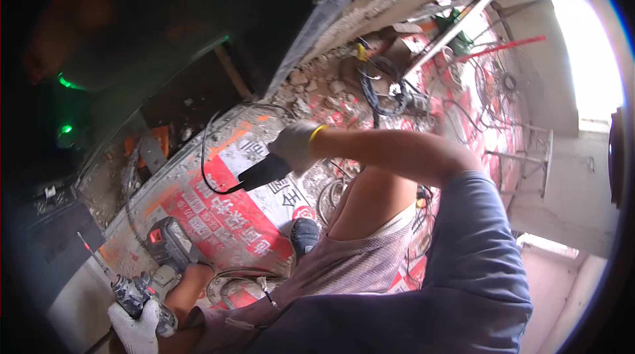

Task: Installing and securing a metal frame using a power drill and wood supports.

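My left hand point(135, 327), in a white knit glove at the lower left, is closed around a grey and black power drill point(129, 294). A long thin bit point(96, 255) with a red part sticks out of the drill, pointing up and left. Beside it is a dark battery block point(173, 241) with a red patch; I cannot tell whether it belongs to the drill. My right hand point(294, 145), in a pale glove with a yellow cuff, grips a black tapered tool handle point(266, 172). A black cord point(204, 162) runs from the handle's end. The glove hides the rest of that tool.
Red and white printed sheeting point(231, 221) covers the dusty floor around my shoe point(304, 235). Rubble point(317, 89) lies along the wall, near a coiled black hose point(383, 92). Farther right stand a fan point(509, 83) and a metal frame point(546, 162). A dark panel edge point(311, 23) rises at upper left.
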Motion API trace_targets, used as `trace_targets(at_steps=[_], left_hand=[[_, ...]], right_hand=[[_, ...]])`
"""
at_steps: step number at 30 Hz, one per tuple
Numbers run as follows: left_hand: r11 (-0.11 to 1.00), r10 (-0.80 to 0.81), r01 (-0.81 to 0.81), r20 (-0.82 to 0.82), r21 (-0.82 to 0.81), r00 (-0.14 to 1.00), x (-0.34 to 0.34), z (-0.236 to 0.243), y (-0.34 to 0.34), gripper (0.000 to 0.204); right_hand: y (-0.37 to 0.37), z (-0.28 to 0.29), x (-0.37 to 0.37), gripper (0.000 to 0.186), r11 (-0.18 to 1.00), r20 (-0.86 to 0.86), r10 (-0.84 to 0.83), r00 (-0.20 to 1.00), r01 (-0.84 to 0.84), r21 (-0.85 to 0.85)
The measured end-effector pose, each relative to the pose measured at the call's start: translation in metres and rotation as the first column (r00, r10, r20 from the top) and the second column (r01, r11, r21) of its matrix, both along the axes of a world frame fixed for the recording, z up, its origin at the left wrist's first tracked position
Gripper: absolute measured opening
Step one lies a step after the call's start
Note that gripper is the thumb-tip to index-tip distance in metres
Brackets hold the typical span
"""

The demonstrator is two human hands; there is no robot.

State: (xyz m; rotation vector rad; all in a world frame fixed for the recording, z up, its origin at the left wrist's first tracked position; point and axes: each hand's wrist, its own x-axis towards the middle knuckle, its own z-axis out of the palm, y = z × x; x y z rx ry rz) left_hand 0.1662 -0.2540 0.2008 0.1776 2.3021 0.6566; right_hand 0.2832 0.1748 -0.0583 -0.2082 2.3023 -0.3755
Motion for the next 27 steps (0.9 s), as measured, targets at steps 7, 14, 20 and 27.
trace_targets(at_steps=[7,14,20,27], left_hand=[[0.978,-0.205,0.206,-0.021,0.021,0.978,-0.019,-0.021,0.031,0.024],[0.962,-0.259,0.258,0.005,0.086,0.966,-0.024,-0.032,0.057,0.027],[0.954,-0.3,0.3,-0.032,-0.004,0.953,-0.023,-0.041,0.07,0.036],[0.958,-0.287,0.287,0.021,0.002,0.958,-0.015,-0.033,0.082,0.034]], right_hand=[[0.145,0.07,0.135,0.053,0.943,-0.003,-0.312,0.95,0.31,0.12],[0.184,0.078,0.287,0.047,0.801,-0.098,-0.517,0.85,0.521,0.296],[0.157,0.069,0.331,0.028,0.711,-0.044,-0.45,0.892,0.387,0.587],[0.142,-0.018,0.341,0.017,0.807,0.098,-0.146,0.984,0.061,0.588]])
